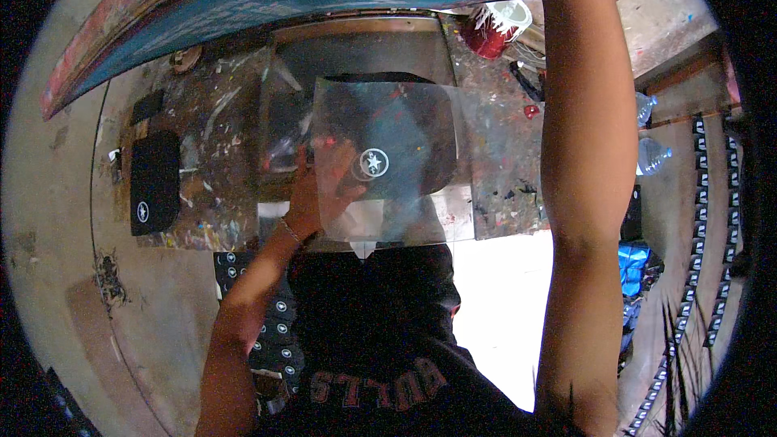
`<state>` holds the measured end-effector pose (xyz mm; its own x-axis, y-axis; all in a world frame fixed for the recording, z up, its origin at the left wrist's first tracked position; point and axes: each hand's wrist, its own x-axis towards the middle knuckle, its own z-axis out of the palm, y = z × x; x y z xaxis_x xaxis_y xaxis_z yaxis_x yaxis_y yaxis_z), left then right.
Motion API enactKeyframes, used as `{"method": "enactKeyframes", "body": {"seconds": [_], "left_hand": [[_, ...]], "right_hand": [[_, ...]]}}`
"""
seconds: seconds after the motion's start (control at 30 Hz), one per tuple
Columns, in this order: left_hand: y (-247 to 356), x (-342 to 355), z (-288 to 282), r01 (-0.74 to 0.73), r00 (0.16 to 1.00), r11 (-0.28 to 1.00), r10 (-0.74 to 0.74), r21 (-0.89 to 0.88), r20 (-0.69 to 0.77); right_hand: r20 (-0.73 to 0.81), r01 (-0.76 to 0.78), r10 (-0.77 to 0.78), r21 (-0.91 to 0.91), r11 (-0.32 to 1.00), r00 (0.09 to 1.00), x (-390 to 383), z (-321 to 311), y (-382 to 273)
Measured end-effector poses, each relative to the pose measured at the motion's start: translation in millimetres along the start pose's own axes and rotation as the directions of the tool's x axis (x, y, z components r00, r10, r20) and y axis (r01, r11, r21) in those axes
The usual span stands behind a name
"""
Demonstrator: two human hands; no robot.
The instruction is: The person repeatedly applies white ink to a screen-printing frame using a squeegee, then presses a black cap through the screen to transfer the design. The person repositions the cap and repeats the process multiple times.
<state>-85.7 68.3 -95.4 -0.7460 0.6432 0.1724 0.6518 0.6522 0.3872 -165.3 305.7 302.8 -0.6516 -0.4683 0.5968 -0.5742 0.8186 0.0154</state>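
Observation:
A clear sheet (405, 214) lies in front of me over a black, rounded piece (439, 166). A white star in a ring shows on the sheet, with a faint offset shadow. My left hand (309, 201) is at the sheet's left side, its spread fingers reaching behind the sheet and showing through it. Above, a wooden-edged screen printing frame (243, 12) with blue mesh is tilted up across the top of the view. My right forearm (589, 89) stretches up to its right end; the right hand itself lies beyond the upper edge.
Left on the paint-stained table (218, 129) lies a black piece with a star emblem (154, 182). A red, white-smeared paint pot (490, 31) stands back right. Plastic bottles (652, 156) and rows of small black printed pieces (696, 218) are at right; more printed pieces (275, 328) are below.

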Motion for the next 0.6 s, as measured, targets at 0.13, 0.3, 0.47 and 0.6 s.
{"method": "enactKeyframes", "body": {"seconds": [0.13, 0.3, 0.47, 0.6], "left_hand": [[6, 10, 0, -0.031, 1.000, 0.999, 0.031, -0.015, 0.007], [-12, 0, -16, -0.076, 0.996, 0.997, 0.076, -0.011, 0.039], [-22, -5, -19, -0.078, 0.994, 0.996, 0.076, 0.031, 0.080], [-20, -3, -23, -0.070, 0.990, 0.995, 0.061, 0.066, 0.123]], "right_hand": [[0.074, 0.015, -0.015, 0.007, 1.000, 0.997, -3, -7, 0], [0.063, 0.321, -0.315, -0.259, 0.911, 0.947, 7, 7, 14], [0.194, 0.208, -0.176, -0.156, 0.966, 0.965, 2, -5, 8], [0.067, 0.321, -0.316, -0.311, 0.895, 0.946, 5, 6, 12]]}}
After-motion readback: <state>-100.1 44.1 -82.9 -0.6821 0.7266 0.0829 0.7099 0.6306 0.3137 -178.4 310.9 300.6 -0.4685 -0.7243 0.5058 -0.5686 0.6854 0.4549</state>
